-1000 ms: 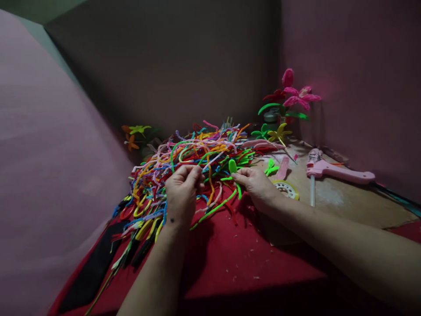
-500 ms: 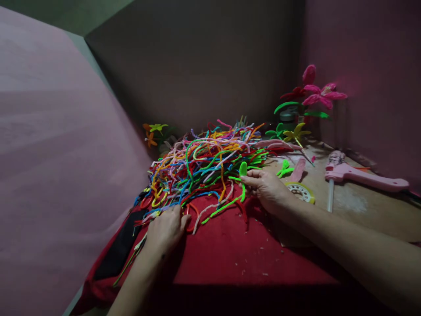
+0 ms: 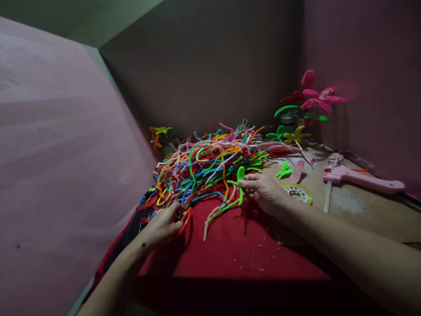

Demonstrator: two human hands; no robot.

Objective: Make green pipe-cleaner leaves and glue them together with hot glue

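Observation:
A bright green pipe-cleaner piece, with a rounded loop at its top and stems trailing down, is pinched between the fingertips of my right hand. My left hand is closed on an orange-red ring-shaped handle at the near left of the pile; what the handle belongs to is hidden by the hand. Behind both hands rises a tangled pile of multicoloured pipe cleaners. A pale pink strand and a green one hang forward onto the red cloth.
On the brown board at right lie a pink glue gun, a yellow-rimmed tape roll, a green bow-like piece and a pink petal. Pink flowers stand behind, with orange and yellow flowers at back left.
My left hand has lifted the orange-red handle slightly off the cloth, where it lay beside the pile. The pale pink strand has shifted. My right hand still holds the green piece.

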